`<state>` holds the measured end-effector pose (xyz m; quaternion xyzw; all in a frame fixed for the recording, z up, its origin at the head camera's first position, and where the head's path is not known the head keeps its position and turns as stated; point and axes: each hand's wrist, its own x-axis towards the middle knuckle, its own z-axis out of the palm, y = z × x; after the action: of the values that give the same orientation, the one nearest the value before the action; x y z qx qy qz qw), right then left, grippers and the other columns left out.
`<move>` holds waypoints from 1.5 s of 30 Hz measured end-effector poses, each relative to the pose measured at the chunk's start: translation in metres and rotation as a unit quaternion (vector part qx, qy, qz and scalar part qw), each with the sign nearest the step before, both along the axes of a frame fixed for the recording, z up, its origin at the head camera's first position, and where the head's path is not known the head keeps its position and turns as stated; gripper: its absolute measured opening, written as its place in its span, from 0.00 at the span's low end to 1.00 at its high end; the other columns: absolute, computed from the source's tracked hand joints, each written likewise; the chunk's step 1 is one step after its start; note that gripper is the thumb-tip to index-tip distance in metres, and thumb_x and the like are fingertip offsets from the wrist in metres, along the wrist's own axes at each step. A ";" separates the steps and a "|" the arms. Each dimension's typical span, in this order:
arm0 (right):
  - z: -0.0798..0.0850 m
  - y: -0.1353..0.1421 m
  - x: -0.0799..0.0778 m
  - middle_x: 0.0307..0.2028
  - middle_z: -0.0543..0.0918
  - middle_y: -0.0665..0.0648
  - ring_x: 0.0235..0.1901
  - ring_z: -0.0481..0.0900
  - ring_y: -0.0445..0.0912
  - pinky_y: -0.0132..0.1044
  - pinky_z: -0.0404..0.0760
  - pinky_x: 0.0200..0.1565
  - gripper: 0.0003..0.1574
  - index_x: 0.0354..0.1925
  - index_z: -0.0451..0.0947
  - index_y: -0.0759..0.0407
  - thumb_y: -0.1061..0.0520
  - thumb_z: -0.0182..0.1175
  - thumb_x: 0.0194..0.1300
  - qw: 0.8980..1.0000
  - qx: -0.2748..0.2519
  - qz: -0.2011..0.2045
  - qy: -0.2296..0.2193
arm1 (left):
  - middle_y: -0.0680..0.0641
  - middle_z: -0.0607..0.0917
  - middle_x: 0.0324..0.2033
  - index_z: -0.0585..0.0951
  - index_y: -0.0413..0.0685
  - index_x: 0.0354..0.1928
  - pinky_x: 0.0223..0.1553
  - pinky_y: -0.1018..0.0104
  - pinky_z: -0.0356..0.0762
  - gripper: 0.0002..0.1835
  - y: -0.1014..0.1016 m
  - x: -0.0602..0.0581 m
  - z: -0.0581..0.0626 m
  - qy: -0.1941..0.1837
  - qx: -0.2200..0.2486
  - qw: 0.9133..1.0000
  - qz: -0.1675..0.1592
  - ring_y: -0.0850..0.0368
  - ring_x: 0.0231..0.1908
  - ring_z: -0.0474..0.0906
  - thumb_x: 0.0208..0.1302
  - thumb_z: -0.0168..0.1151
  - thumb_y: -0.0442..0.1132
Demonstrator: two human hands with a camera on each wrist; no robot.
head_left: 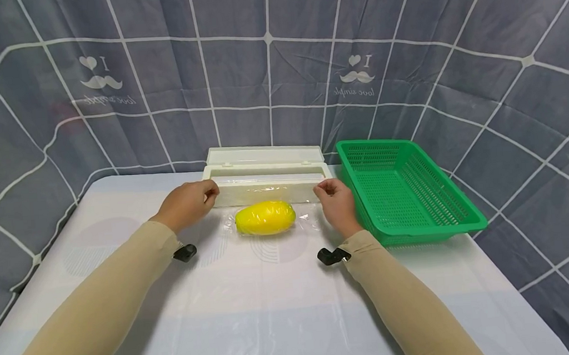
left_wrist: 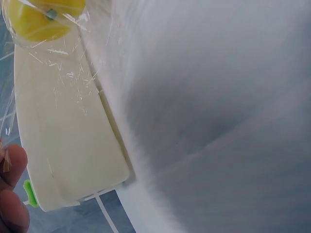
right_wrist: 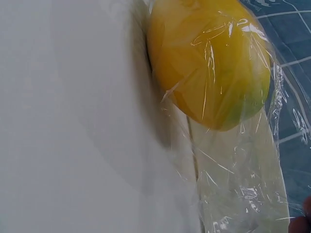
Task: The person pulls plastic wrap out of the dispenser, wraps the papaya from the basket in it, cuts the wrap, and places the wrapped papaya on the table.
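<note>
A yellow papaya (head_left: 265, 218) with a greenish end lies on its side on the table, covered in clear cling film (head_left: 309, 220). Behind it stands a white cling film dispenser (head_left: 265, 193) with its lid (head_left: 265, 155) raised at the back. My left hand (head_left: 186, 204) pinches the film near the dispenser's left front corner; in the left wrist view its fingertips (left_wrist: 13, 162) show at the edge. At the right front corner my right hand (head_left: 338, 204) pinches the film between thumb and fingers. Film stretches past the papaya (right_wrist: 209, 63) in the right wrist view.
To the right of the dispenser sits a green perforated basket (head_left: 401, 190), close beside my right hand. A white patterned cloth (head_left: 256, 324) covers the table. Grey checked curtains (head_left: 236, 75) hang behind and along both sides.
</note>
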<state>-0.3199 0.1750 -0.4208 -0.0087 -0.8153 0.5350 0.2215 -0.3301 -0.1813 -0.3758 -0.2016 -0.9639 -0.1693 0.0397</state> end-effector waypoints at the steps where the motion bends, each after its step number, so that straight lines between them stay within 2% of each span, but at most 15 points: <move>1: 0.000 0.000 0.001 0.38 0.86 0.66 0.38 0.80 0.48 0.29 0.74 0.39 0.06 0.40 0.82 0.66 0.62 0.67 0.71 1.000 0.000 0.001 -0.001 | 0.46 0.89 0.43 0.84 0.48 0.50 0.46 0.50 0.80 0.11 0.000 0.001 0.000 0.000 0.000 1.000 -0.001 0.50 0.36 0.80 0.77 0.54 0.37; 8: 0.002 0.000 0.010 0.35 0.85 0.64 0.32 0.75 0.40 0.27 0.73 0.36 0.04 0.39 0.82 0.66 0.63 0.66 0.70 1.000 -0.011 0.014 -0.002 | 0.47 0.89 0.46 0.85 0.48 0.51 0.46 0.50 0.80 0.11 -0.002 0.009 0.000 0.000 0.005 1.000 -0.011 0.51 0.37 0.81 0.77 0.54 0.38; 14: 0.001 0.002 0.018 0.37 0.87 0.67 0.32 0.75 0.37 0.26 0.72 0.34 0.04 0.39 0.78 0.66 0.65 0.60 0.74 0.998 -0.023 0.055 -0.015 | 0.48 0.89 0.45 0.84 0.49 0.48 0.47 0.50 0.80 0.10 -0.002 0.017 -0.001 0.002 0.007 1.000 -0.025 0.51 0.39 0.81 0.76 0.54 0.36; 21: 0.004 0.007 0.032 0.45 0.88 0.70 0.41 0.80 0.43 0.26 0.76 0.40 0.06 0.43 0.77 0.68 0.65 0.55 0.78 0.994 -0.023 0.095 -0.048 | 0.50 0.89 0.44 0.85 0.50 0.48 0.50 0.49 0.81 0.09 -0.001 0.028 -0.002 -0.004 0.007 0.999 -0.044 0.51 0.42 0.83 0.74 0.56 0.36; 27: 0.005 0.009 0.040 0.46 0.88 0.72 0.44 0.83 0.50 0.25 0.80 0.44 0.07 0.45 0.78 0.71 0.66 0.54 0.78 0.991 -0.028 0.120 -0.049 | 0.50 0.87 0.48 0.83 0.49 0.56 0.54 0.48 0.80 0.15 -0.002 0.037 -0.002 -0.026 0.018 0.997 -0.065 0.50 0.46 0.82 0.71 0.56 0.37; 29: 0.005 0.010 0.041 0.46 0.87 0.73 0.46 0.85 0.53 0.25 0.81 0.47 0.08 0.45 0.78 0.72 0.67 0.54 0.78 0.991 -0.027 0.126 -0.045 | 0.48 0.86 0.52 0.82 0.48 0.60 0.56 0.47 0.78 0.18 -0.002 0.040 -0.002 -0.036 0.037 0.996 -0.078 0.49 0.49 0.80 0.70 0.56 0.37; 32: 0.005 0.011 0.042 0.45 0.87 0.73 0.48 0.86 0.54 0.26 0.81 0.50 0.08 0.44 0.79 0.73 0.67 0.54 0.78 0.990 -0.023 0.130 -0.038 | 0.47 0.83 0.61 0.79 0.48 0.66 0.64 0.42 0.72 0.23 0.000 0.044 -0.001 -0.052 0.066 0.991 -0.103 0.45 0.58 0.77 0.71 0.55 0.37; 35: 0.006 0.013 0.044 0.45 0.87 0.72 0.46 0.86 0.48 0.24 0.81 0.49 0.09 0.43 0.80 0.73 0.67 0.55 0.78 0.991 -0.017 0.131 -0.035 | 0.47 0.79 0.69 0.76 0.50 0.72 0.72 0.35 0.61 0.26 0.006 0.049 0.001 -0.075 0.087 0.984 -0.135 0.41 0.70 0.71 0.73 0.55 0.39; 37: 0.007 0.014 0.045 0.43 0.87 0.70 0.42 0.84 0.42 0.23 0.79 0.45 0.09 0.43 0.81 0.72 0.66 0.55 0.78 0.991 -0.008 0.126 -0.033 | 0.47 0.77 0.72 0.75 0.51 0.73 0.74 0.32 0.56 0.26 0.010 0.052 0.002 -0.083 0.089 0.981 -0.148 0.41 0.74 0.69 0.75 0.56 0.41; 39: 0.008 0.015 0.047 0.40 0.86 0.70 0.37 0.80 0.41 0.24 0.77 0.40 0.09 0.44 0.82 0.72 0.66 0.56 0.77 0.992 0.007 0.119 -0.029 | 0.48 0.77 0.72 0.75 0.52 0.73 0.75 0.33 0.56 0.27 0.014 0.055 0.003 -0.084 0.087 0.981 -0.150 0.43 0.74 0.70 0.75 0.58 0.44; 41: 0.009 0.015 0.049 0.40 0.85 0.71 0.37 0.78 0.44 0.29 0.75 0.40 0.09 0.46 0.82 0.71 0.66 0.57 0.76 0.993 0.025 0.110 -0.024 | 0.48 0.79 0.71 0.76 0.52 0.73 0.74 0.35 0.59 0.29 0.019 0.056 0.001 -0.071 0.080 0.984 -0.145 0.44 0.72 0.73 0.73 0.63 0.48; 43: 0.011 0.016 0.051 0.45 0.84 0.73 0.42 0.80 0.52 0.37 0.78 0.46 0.12 0.52 0.80 0.71 0.66 0.56 0.75 0.993 0.042 0.105 -0.022 | 0.47 0.80 0.69 0.76 0.51 0.72 0.73 0.37 0.61 0.32 0.025 0.056 -0.001 -0.043 0.061 0.987 -0.139 0.45 0.71 0.75 0.69 0.69 0.52; 45: 0.014 0.016 0.053 0.56 0.82 0.73 0.54 0.80 0.58 0.46 0.78 0.59 0.19 0.60 0.76 0.71 0.67 0.55 0.73 0.993 0.055 0.106 -0.024 | 0.47 0.81 0.68 0.77 0.50 0.71 0.71 0.39 0.64 0.36 0.032 0.055 -0.005 -0.016 0.040 0.990 -0.133 0.46 0.69 0.76 0.63 0.75 0.55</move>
<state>-0.2668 0.1911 -0.4069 0.0771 -0.8448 0.5096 0.1435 -0.2753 -0.1494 -0.3805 -0.3237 -0.9215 -0.2144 0.0094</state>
